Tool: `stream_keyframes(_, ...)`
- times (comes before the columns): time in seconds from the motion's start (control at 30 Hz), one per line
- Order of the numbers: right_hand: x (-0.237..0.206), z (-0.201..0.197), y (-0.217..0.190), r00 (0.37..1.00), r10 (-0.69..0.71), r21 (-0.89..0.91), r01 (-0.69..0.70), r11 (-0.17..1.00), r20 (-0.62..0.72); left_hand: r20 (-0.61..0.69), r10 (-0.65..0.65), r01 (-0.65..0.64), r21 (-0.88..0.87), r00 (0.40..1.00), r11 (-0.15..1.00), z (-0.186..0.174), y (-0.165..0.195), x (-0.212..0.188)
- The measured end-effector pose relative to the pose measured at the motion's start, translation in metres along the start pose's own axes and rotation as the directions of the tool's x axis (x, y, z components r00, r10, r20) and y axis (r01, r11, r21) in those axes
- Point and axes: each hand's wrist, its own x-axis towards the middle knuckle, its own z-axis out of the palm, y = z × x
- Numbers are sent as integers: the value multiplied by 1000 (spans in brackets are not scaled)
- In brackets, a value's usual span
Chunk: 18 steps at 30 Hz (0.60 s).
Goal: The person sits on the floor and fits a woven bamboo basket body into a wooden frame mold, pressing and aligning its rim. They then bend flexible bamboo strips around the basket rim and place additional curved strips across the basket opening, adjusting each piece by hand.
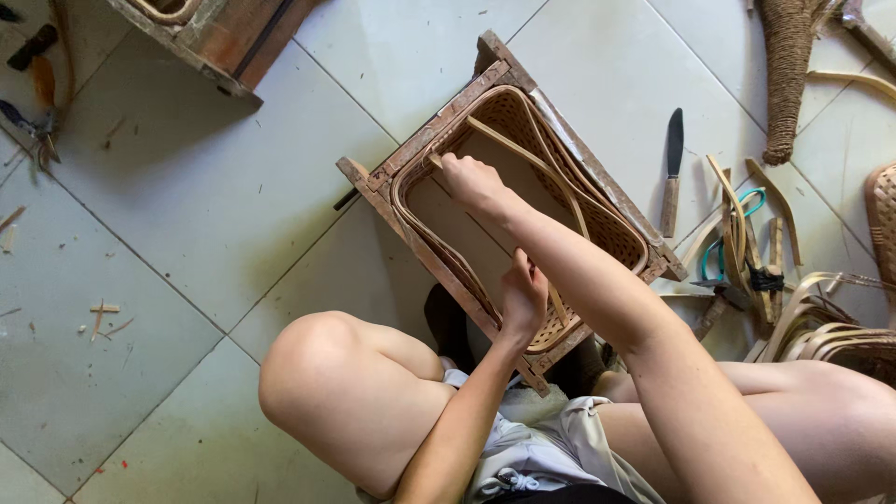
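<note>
The woven basket (pixel 523 215) sits inside a rectangular wooden frame (pixel 425 140) on the tiled floor (pixel 187 205), just ahead of the person's knees. The right hand (pixel 471 182) reaches to the far corner, fingers pinched shut on a cane strip (pixel 537 163) of the rim. The left hand (pixel 525 297) grips the near edge of the basket, fingers seemingly curled closed around it. 1 knife (pixel 672 168) lies on the tiles to the right.
</note>
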Motion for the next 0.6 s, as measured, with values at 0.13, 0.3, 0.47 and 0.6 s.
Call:
stream_keyframes(0.13,-18,-8,6,1000,-10,-120,7,993,-21,176,-169,173,-11,970,985,17,-29,15)
stream_keyframes(0.3,-108,-39,29,893,-300,-250,222,942,-336,-71,-390,198,-771,918,606,16,-7,45)
stream_keyframes(0.47,-235,-16,-4,987,-136,-153,148,977,82,-351,-53,-222,-695,935,684,-54,94,16)
stream_keyframes(0.6,-282,28,-38,983,-184,-24,184,983,19,-199,355,-361,-801,913,478,-158,173,-34)
